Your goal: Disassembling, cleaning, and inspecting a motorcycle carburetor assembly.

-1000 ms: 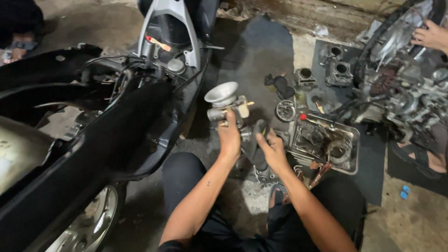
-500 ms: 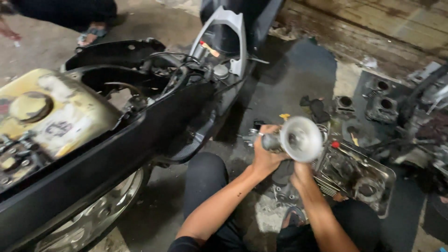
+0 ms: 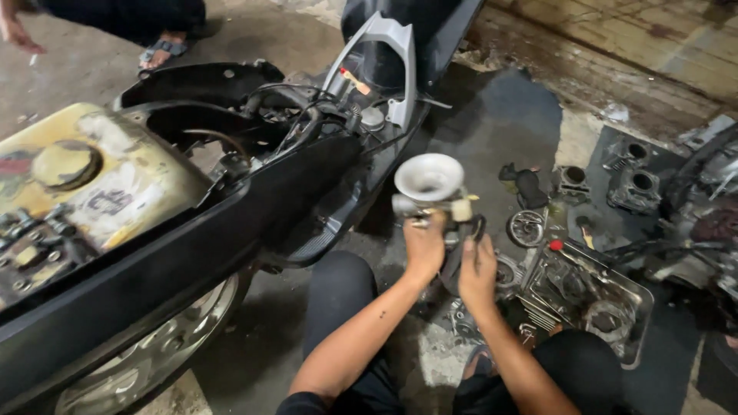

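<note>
Here the left hand grips a metal carburetor from below; the right hand holds a black strap beside it, left of the parts tray.

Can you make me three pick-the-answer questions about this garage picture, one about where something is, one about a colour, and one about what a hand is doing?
1. Where is the metal tray of parts?
A. On the floor to the person's right
B. On top of the scooter
C. In the left hand

2. What colour is the fuel tank in the opened scooter?
A. Bright blue
B. Worn yellow
C. Pink

3. What is the left hand doing?
A. Lying flat on the floor
B. Gripping the carburetor
C. Resting on the wheel

Answers:
1. A, the tray lies on the floor right of the knees.
2. B, the tank is yellow with rubbed patches.
3. B, its fingers wrap the metal part under the round mouth, while the right hand sits just beside it.
</note>
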